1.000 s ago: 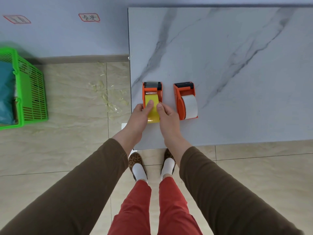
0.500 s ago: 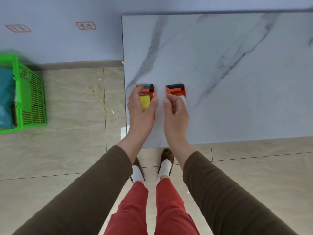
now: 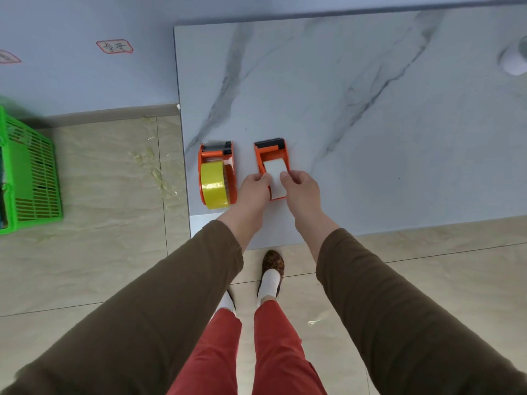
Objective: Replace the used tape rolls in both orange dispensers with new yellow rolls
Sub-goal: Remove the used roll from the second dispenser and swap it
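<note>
- Both hands have left the left dispenser [image 3: 217, 172] and now meet at the right dispenser [image 3: 272, 166], which half a second ago only the right hand covered.
- Nearest the camera are red trousers, brown sleeves and a leopard-print shoe [image 3: 273, 263] on the tiled floor.
- Left hand [image 3: 252, 192] grips the right dispenser's left side, fingers curled against its orange wall.
- Right hand [image 3: 301, 189] pinches the white roll [image 3: 275, 173] at its right edge, fingertips curled over it; the roll still sits in that dispenser.
- Left dispenser stands free just beside the left hand, near the table [image 3: 370, 138] corner, with a yellow roll [image 3: 214, 185] seated in it.
- Both dispensers sit side by side, apart, with their black cutter ends pointing away from the person.
- Left of the table, on the floor, stands a green basket [image 3: 28, 178], with scraps of clear tape [image 3: 159, 172] lying between the two.
- At the table's far right edge is a blurred white object [image 3: 514, 59].
</note>
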Demonstrator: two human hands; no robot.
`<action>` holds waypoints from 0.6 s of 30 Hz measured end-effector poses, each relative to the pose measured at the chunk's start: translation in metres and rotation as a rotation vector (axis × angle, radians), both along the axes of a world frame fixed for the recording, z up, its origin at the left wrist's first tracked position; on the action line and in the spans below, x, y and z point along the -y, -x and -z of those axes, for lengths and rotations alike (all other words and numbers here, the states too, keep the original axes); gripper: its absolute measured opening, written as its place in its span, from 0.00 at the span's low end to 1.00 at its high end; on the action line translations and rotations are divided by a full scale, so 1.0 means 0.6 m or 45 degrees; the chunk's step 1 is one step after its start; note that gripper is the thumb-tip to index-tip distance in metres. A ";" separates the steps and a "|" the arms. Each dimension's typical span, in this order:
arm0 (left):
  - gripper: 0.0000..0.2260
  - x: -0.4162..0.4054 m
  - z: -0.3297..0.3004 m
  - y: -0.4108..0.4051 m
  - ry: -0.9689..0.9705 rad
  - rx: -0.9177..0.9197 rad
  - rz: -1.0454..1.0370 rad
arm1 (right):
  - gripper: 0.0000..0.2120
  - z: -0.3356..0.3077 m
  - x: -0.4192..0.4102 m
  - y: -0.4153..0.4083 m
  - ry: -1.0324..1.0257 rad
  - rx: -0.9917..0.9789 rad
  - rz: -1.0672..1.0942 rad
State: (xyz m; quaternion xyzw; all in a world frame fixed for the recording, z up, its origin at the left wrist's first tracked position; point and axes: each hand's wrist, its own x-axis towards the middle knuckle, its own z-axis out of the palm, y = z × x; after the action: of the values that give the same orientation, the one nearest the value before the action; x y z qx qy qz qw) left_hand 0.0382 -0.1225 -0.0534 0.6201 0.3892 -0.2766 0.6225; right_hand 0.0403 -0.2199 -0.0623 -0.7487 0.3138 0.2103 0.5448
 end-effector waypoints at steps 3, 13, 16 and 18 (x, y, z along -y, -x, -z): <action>0.08 0.000 0.013 -0.001 0.004 0.047 -0.002 | 0.06 0.006 0.006 -0.005 -0.027 0.024 0.007; 0.10 -0.003 0.002 0.009 0.101 0.158 -0.080 | 0.07 -0.020 0.024 -0.003 0.118 0.210 0.049; 0.12 -0.007 -0.001 0.007 0.104 0.156 -0.082 | 0.08 -0.027 0.028 -0.006 0.103 0.230 0.106; 0.11 -0.009 -0.001 0.003 0.097 0.149 -0.064 | 0.07 -0.028 0.032 -0.007 0.111 0.240 0.130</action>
State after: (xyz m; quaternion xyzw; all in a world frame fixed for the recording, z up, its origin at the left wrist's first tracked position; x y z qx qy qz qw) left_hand 0.0363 -0.1173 -0.0526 0.6011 0.3568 -0.2388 0.6741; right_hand 0.0446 -0.2391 -0.0454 -0.7710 0.3079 0.0971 0.5489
